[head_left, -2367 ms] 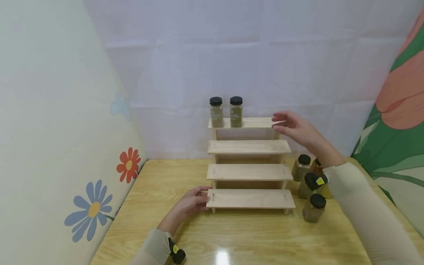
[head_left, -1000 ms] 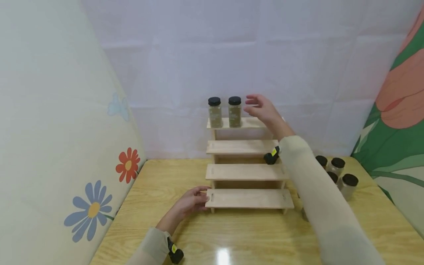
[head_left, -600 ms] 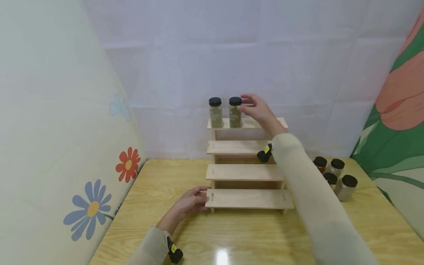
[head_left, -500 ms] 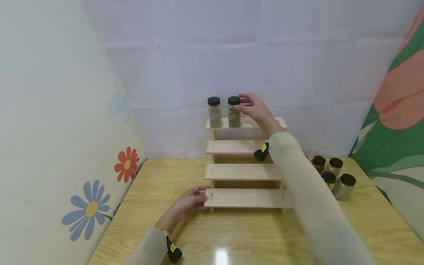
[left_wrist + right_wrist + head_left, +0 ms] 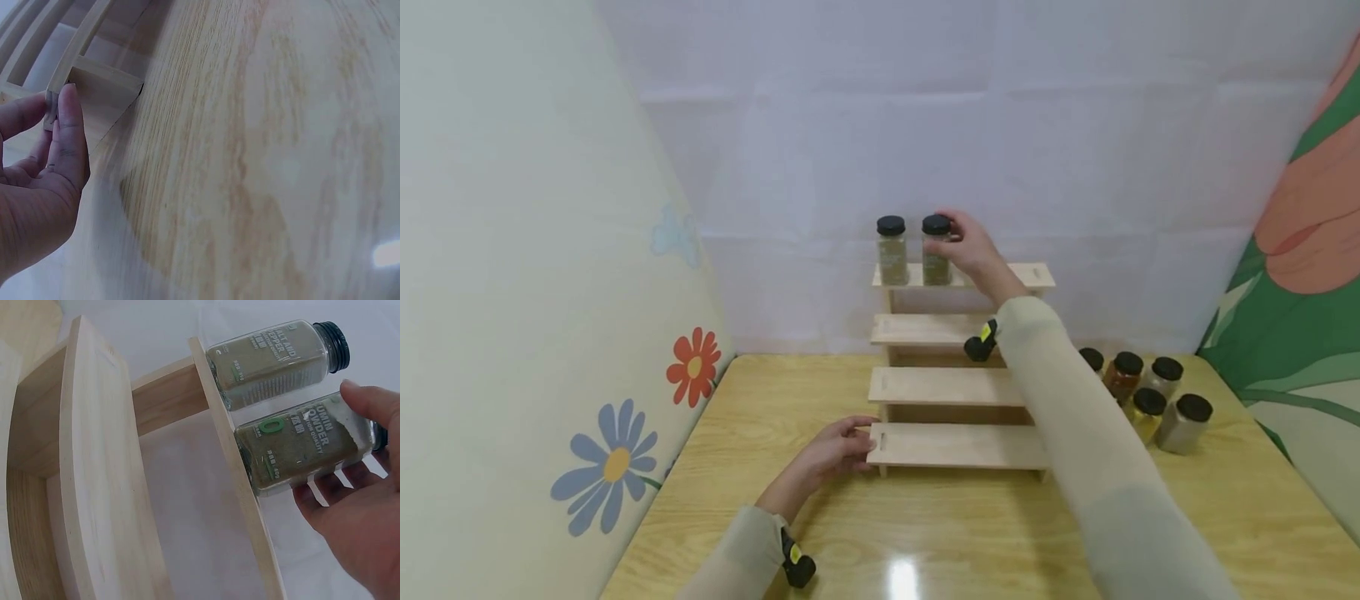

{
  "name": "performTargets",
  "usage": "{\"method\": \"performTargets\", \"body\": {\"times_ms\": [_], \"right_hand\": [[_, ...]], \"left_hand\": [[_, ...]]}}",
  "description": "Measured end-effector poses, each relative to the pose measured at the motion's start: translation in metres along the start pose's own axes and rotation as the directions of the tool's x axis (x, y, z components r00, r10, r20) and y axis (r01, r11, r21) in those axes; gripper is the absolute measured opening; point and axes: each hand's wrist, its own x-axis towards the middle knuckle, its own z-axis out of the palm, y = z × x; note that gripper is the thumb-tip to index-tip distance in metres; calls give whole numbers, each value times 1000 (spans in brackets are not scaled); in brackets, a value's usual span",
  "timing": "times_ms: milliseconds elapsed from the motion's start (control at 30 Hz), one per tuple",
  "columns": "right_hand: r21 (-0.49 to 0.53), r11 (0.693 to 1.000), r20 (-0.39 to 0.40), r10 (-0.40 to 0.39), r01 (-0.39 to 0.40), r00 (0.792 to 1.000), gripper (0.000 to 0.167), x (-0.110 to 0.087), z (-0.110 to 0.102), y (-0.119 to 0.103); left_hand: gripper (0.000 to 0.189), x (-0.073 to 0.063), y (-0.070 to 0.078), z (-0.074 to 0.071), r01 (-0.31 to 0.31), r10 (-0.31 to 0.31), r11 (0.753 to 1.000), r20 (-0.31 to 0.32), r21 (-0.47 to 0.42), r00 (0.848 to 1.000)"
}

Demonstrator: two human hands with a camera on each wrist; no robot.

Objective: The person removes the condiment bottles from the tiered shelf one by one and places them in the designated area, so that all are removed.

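Note:
A tiered wooden rack [image 5: 958, 446] stands on the table, its top shelf [image 5: 1000, 275] holding two black-capped spice jars. The left one, a salt and pepper jar [image 5: 275, 359], stands free. Beside it, the cumin powder jar [image 5: 306, 447] is gripped by my right hand [image 5: 973, 250], thumb on the near side and fingers around the back, its base on the shelf. My left hand [image 5: 835, 450] pinches the left end of the lowest shelf; in the left wrist view, thumb and fingers of that hand [image 5: 50, 169] close on the shelf's edge.
Several more black-capped jars stand on the table right of the rack, among them a red-filled jar [image 5: 1123, 377], a yellow-filled jar [image 5: 1146, 414] and a pale jar [image 5: 1183, 423]. My right sleeve [image 5: 1067, 417] covers the rack's lower right side. A white cloth [image 5: 820, 167] hangs behind.
My right hand has come leftward from the top shelf's right end to the cumin powder jar and now grips it. My left hand has stayed at the lowest shelf.

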Motion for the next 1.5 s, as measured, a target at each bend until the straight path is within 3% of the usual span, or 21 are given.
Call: {"method": "performTargets", "body": {"times_ms": [367,633,1500], "right_hand": [[-19,1000,-46,11,-11,999,63,-5,-2,2],[-38,999,-59,23,-25,998,60,-15,-11,-8],[-107,993,-26,-60,57,998,59,-73,-65,-32]], "left_hand": [[52,1,-2,5,7,-7,1000,-1,2,1000],[53,0,-1,6,2,-2,1000,5,13,1000],[55,5,0,5,-28,28,1000,19,-9,999]]}}
